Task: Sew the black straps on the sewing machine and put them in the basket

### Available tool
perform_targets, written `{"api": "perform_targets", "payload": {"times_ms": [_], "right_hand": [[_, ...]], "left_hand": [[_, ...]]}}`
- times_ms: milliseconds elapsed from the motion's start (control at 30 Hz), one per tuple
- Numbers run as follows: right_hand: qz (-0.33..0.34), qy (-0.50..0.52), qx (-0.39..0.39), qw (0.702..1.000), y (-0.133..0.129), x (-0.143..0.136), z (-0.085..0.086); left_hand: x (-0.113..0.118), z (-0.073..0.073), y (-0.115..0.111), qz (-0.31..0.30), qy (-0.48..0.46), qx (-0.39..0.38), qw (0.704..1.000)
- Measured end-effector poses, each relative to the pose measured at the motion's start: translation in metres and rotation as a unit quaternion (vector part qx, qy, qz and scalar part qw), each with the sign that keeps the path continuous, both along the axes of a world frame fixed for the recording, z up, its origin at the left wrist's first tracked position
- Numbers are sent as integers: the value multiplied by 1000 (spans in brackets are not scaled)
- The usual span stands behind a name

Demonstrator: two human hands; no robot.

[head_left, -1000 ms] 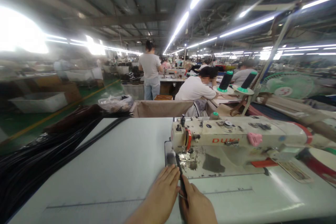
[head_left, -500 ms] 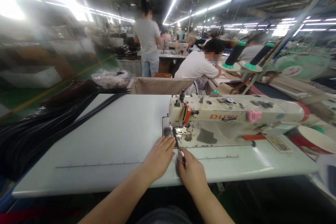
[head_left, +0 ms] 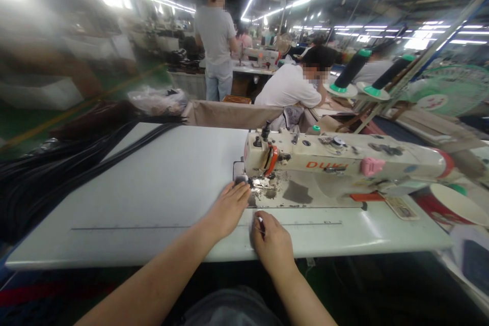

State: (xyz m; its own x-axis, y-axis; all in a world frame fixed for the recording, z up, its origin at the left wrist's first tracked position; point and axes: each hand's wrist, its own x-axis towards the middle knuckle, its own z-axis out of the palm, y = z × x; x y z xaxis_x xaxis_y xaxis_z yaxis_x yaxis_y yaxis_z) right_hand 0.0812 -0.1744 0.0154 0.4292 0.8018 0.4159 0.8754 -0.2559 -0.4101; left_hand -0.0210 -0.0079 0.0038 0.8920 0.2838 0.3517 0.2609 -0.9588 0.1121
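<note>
Left hand flat, fingers spread, pressing table at frame centre, fingertips beside needle area of sewing machine. Right hand curled, pinching small metal tool just below.

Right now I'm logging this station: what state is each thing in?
left hand: flat on the table, fingertips at the needle area.
right hand: closed around a small tool.
sewing machine: upright on the white table.
black strips: piled at the table's left.
thread cones: upright.

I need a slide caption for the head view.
Both hands rest on a white table beside a sewing machine.
</note>
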Motion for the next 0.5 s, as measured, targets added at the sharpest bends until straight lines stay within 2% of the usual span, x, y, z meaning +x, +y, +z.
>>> {"api": "perform_targets", "payload": {"times_ms": [300,500], "right_hand": [[15,-4,12,1000,-2,-1,1],[18,1,25,1000,-1,-1,1]], "left_hand": [[6,16,1,46,35,-24,998],[6,17,6,43,21,-66,997]]}}
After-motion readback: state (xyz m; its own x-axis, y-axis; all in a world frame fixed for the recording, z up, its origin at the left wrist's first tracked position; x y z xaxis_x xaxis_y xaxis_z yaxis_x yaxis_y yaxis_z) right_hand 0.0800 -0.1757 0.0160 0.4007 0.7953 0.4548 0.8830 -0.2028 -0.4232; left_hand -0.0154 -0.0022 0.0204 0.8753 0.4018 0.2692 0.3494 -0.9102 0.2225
